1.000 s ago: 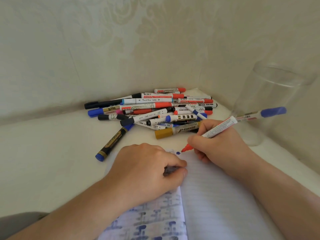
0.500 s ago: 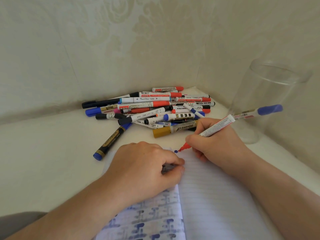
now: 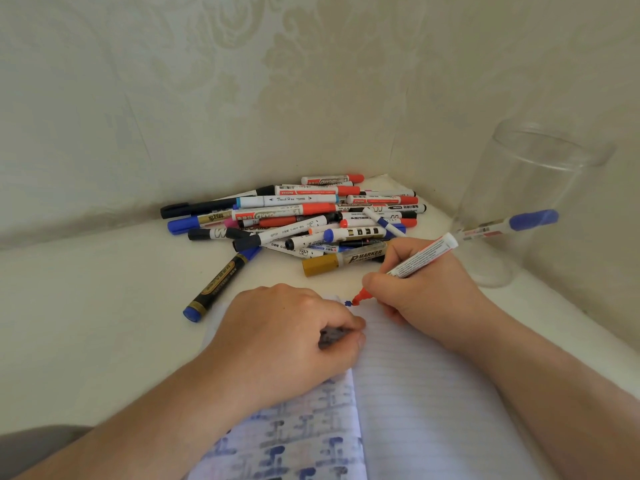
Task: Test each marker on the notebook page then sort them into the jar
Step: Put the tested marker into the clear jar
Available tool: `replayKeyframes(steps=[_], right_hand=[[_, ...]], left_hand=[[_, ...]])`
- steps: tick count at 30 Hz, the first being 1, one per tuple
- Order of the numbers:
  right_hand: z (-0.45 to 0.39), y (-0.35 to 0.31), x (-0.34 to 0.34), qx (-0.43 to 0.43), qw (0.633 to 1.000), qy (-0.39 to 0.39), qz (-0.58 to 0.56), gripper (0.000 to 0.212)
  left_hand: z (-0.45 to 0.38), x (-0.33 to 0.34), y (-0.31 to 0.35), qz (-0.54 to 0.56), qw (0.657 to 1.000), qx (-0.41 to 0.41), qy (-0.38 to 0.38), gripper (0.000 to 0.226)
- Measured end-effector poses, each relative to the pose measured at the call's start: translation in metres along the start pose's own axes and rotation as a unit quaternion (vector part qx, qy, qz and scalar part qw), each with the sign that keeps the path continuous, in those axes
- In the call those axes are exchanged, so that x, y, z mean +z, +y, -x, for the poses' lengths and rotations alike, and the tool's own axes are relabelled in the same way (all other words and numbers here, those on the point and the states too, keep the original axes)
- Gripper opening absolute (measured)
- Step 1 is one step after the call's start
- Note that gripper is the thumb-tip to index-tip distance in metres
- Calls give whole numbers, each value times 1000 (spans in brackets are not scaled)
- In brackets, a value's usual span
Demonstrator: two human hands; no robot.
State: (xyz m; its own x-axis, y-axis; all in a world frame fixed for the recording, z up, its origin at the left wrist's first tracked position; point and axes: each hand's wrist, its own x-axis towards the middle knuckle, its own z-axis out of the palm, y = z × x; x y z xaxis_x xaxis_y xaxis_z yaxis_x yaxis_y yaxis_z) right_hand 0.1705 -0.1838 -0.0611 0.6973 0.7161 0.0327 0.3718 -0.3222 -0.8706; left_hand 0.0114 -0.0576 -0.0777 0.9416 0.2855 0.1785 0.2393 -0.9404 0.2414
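An open lined notebook [image 3: 433,393] lies in front of me. My right hand [image 3: 426,292] grips a white marker [image 3: 422,256] like a pen, its red tip touching the top of the right page beside a small blue mark [image 3: 348,303]. Resting on the notebook's fold, my left hand [image 3: 287,337] is closed around a small dark object that looks like a cap. At the right stands a clear glass jar [image 3: 540,174], and a blue-capped marker [image 3: 509,223] shows through its wall. A pile of markers [image 3: 311,216] sits in the far corner.
A black-and-gold marker with blue ends [image 3: 221,284] lies apart from the pile, left of the notebook. A gold-capped marker [image 3: 343,261] lies just beyond my right hand. Patterned walls close the corner behind and to the right. The left page carries blue ink bleed-through.
The red tip has edged slightly left toward the blue mark on the page. My left hand has stayed in place on the notebook.
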Motion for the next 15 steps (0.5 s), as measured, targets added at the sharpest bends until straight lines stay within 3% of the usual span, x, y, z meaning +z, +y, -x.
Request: replayKeyframes(steps=[6,15], right_hand=[[-1,1,-2,6,1000,-4,-15,23],[-2,1,-2,-4,1000,-11,-21,27]], left_hand=[[0,-3,2,0,1000,1,0,39],[4,-6,4,11,1000,2,-2,43]])
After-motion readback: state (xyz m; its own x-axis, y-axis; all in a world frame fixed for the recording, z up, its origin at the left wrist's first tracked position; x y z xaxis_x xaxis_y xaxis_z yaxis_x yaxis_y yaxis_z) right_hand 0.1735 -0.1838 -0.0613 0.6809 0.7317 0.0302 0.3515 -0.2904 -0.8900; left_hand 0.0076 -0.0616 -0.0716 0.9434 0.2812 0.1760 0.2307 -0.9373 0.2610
